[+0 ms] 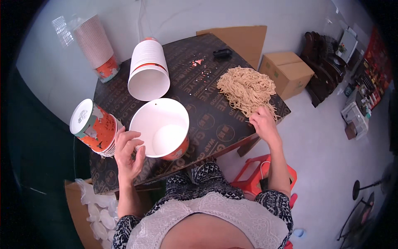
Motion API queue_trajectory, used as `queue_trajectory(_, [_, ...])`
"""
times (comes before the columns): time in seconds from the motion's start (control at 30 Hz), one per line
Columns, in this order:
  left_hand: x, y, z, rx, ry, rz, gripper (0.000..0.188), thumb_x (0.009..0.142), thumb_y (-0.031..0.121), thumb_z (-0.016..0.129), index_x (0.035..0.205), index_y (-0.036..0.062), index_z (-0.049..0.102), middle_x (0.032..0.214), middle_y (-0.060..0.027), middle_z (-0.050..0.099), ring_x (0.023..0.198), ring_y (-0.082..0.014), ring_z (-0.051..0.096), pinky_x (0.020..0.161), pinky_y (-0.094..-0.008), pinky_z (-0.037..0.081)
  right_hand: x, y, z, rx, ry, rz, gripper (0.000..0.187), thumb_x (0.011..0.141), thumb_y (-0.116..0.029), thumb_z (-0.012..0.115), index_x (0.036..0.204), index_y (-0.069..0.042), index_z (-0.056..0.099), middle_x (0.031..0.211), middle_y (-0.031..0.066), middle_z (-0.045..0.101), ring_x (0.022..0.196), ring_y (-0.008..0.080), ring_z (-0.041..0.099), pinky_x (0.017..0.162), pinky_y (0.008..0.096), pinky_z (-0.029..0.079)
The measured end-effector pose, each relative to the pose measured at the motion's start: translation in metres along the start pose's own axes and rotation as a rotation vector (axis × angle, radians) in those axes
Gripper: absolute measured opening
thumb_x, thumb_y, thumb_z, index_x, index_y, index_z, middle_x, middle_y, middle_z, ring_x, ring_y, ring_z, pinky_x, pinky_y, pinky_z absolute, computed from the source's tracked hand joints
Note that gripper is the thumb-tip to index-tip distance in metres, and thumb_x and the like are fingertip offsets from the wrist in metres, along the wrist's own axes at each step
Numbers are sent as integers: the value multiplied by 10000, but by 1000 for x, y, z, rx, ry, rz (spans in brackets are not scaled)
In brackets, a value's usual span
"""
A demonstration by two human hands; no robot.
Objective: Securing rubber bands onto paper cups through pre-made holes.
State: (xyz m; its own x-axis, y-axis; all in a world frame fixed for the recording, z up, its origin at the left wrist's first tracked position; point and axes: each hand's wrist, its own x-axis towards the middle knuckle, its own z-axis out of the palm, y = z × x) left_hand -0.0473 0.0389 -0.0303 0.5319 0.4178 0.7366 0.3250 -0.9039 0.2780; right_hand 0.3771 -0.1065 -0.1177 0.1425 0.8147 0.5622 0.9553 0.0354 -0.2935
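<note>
Nearby, left: smooth, round tub (165, 130); left hand (129, 150) half-curled alongside, grip unclear. Right: tangled, stringy strands (245, 88); right hand (265, 125) bunched at near edge, pinch hidden.

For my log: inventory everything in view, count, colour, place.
table: 1, dark, centre
open bucket: 1, white-orange, table front
lying bucket stack: 1, white-orange, table back
tall bucket stack: 1, white-orange, back left
inverted bucket stack: 1, orange-green-white, table left
strand pile: 1, tan, table right
small object: 1, black, table back
bits: many, red-white, table back
box: 1, brown, right floor
cardboard: 1, brown, behind table
discs: several, white, lower-left carton
stool: 1, red, lower right
furniture: count unclear, dark, far right
left hand: 1, bare, open bucket's left
right hand: 1, bare, strand pile's edge
</note>
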Motion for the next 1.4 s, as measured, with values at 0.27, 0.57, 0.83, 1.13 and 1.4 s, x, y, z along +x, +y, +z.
queue_trajectory(0.27, [-1,9,14,204,78,-16,170,732,22,710,866,42,606,972,-122,621,931,-291,600,1026,-534,378,13,-62,38,-36,40,-105,113,771,-44,656,845,-59,572,990,105,526,970,319,494,823,446,373])
queue_trajectory(0.57, [1,51,38,8,362,-20,115,791,-73,634,878,-11,592,759,-128,597,645,-273,575,586,-340,472,48,-184,28,744,214,-290,94,833,36,611,848,-2,527,1010,144,569,889,280,540,760,339,456])
queue_trajectory(0.83, [-6,72,42,-314,-76,-346,209,842,82,687,687,22,561,571,-128,542,487,-282,564,466,-357,420,42,-206,26,833,90,-335,104,835,5,627,877,-12,533,989,139,574,872,319,564,746,386,474])
queue_trajectory(1.13, [-10,70,48,-336,-23,-392,215,929,34,585,723,-15,545,576,-117,505,480,-239,493,480,-317,385,26,-165,47,565,35,-282,232,771,-21,687,969,-18,565,962,142,594,897,347,587,778,414,464])
queue_trajectory(1.4, [-13,58,17,-539,333,-505,295,1009,102,489,728,24,528,638,12,499,574,-52,433,514,-218,338,5,-62,42,420,103,89,90,834,-50,650,898,-4,606,865,141,600,845,338,596,763,392,472])
